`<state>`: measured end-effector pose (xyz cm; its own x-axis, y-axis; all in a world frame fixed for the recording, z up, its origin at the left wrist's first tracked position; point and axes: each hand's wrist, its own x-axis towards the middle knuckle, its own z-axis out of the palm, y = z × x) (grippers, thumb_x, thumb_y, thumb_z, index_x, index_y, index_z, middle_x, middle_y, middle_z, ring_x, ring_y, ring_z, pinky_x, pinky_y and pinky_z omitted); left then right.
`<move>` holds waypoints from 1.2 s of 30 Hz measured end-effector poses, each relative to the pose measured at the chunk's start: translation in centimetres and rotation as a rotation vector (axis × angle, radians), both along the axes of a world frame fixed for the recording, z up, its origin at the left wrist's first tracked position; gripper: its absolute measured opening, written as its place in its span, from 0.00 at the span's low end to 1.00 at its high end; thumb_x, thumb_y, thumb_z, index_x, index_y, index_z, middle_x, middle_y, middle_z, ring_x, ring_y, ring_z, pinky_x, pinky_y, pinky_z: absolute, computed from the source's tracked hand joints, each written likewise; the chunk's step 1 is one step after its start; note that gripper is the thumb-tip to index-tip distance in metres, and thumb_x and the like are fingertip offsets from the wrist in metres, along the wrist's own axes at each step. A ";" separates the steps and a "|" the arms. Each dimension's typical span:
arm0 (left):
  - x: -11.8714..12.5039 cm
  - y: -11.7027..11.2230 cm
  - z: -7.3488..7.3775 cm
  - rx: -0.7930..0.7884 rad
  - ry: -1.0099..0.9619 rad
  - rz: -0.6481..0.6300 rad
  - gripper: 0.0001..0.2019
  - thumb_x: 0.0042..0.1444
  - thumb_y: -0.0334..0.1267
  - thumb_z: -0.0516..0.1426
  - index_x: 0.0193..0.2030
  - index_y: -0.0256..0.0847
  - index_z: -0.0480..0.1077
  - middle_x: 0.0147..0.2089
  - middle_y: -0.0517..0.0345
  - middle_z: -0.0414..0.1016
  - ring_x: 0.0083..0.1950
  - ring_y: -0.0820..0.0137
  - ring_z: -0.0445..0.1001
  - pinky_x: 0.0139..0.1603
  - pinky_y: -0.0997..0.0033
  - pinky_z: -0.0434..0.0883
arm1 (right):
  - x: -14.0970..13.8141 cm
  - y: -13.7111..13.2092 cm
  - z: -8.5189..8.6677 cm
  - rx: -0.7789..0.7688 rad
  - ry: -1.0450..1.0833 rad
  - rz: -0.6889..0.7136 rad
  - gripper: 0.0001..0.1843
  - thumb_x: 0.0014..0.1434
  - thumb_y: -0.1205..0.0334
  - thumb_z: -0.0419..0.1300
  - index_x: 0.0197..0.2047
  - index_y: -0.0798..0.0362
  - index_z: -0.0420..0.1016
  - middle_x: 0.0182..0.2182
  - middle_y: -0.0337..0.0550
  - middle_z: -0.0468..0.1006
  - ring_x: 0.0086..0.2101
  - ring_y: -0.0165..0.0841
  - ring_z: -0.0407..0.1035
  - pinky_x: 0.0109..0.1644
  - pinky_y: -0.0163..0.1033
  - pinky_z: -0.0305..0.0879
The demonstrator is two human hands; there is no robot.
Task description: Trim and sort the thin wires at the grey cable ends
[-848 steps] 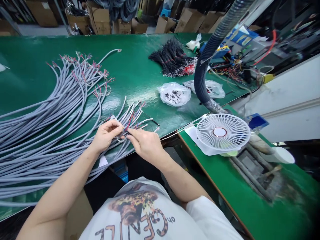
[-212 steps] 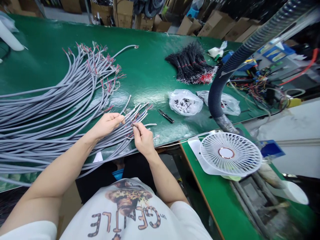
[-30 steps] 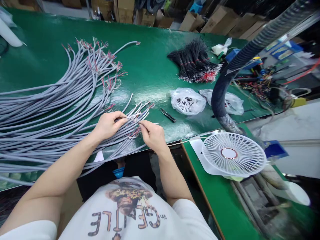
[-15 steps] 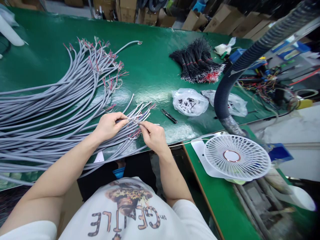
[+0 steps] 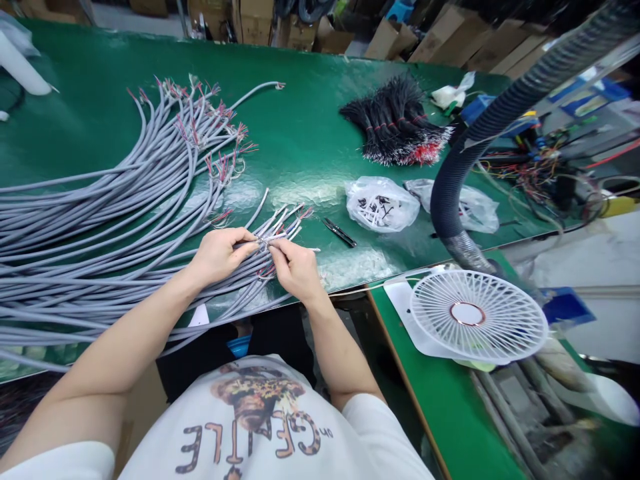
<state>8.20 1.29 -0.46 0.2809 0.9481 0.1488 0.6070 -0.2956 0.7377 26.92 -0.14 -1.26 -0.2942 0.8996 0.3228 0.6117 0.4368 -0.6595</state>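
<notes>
- You are holding the **stripped cable ends** (image 5: 267, 238) on the table (image 5: 305, 127), close to its near edge, with thin red and pale cores fanning out of the grey sheaths.
- Their long axis is running from the lower left up to the right, and the tips are pointing up and right, away from you.
- Your left hand (image 5: 219, 257) and right hand (image 5: 295, 268) are close together, almost touching, with both pinching the cores between finger and thumb.
- The grey cables (image 5: 100, 230) are sweeping in from the left edge of the view, and a second group of ends with red cores (image 5: 210, 117) is pointing up and right, well beyond your hands.
- Small black-handled pliers (image 5: 340, 233) are lying just right of the ends, beside a plastic bag (image 5: 381, 205) of small parts.
- A bundle of black wires (image 5: 395, 123) is lying farther up the table.
- A white desk fan (image 5: 477, 317) is sitting on a lower green bench to your right.
</notes>
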 end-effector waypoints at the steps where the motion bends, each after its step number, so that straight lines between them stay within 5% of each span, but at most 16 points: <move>1: 0.0 0.0 0.0 -0.005 0.004 0.001 0.13 0.57 0.45 0.55 0.37 0.40 0.76 0.37 0.56 0.81 0.38 0.66 0.77 0.41 0.70 0.67 | -0.3 0.0 -0.1 0.008 0.024 0.003 0.12 0.64 0.63 0.50 0.39 0.53 0.75 0.34 0.44 0.81 0.34 0.32 0.75 0.40 0.34 0.67; 11: 0.3 -0.4 0.5 -0.049 0.051 0.039 0.14 0.58 0.44 0.52 0.37 0.39 0.75 0.33 0.56 0.80 0.33 0.67 0.75 0.38 0.70 0.66 | -1.6 -2.8 0.7 0.140 0.154 0.038 0.12 0.64 0.66 0.50 0.42 0.55 0.74 0.36 0.47 0.81 0.35 0.31 0.75 0.42 0.34 0.70; 20: 0.5 0.2 -0.3 0.006 -0.102 0.016 0.11 0.56 0.43 0.56 0.38 0.40 0.76 0.35 0.56 0.79 0.35 0.67 0.74 0.41 0.68 0.68 | -0.5 -1.6 0.7 -0.118 0.260 -0.024 0.11 0.63 0.60 0.52 0.37 0.55 0.74 0.25 0.40 0.74 0.25 0.28 0.68 0.32 0.33 0.66; 25: 1.1 -0.5 -0.1 0.218 -0.244 -0.002 0.08 0.56 0.40 0.57 0.36 0.40 0.76 0.36 0.53 0.76 0.39 0.67 0.71 0.43 0.67 0.68 | 0.6 -0.8 1.2 -0.180 0.258 -0.040 0.12 0.62 0.60 0.52 0.44 0.54 0.72 0.23 0.36 0.71 0.23 0.28 0.66 0.31 0.33 0.64; 36: 1.8 -1.2 -0.2 0.174 -0.320 0.099 0.04 0.51 0.37 0.61 0.30 0.39 0.71 0.31 0.58 0.71 0.28 0.75 0.64 0.30 0.73 0.63 | -0.4 -2.0 2.5 -0.135 0.117 0.065 0.19 0.63 0.63 0.48 0.57 0.53 0.67 0.33 0.43 0.78 0.30 0.30 0.73 0.38 0.35 0.68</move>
<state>9.98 0.08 -0.69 0.1027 0.9212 0.3753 0.3860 -0.3846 0.8385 26.57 -2.15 1.20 -0.3207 0.9172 0.2362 0.5008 0.3759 -0.7797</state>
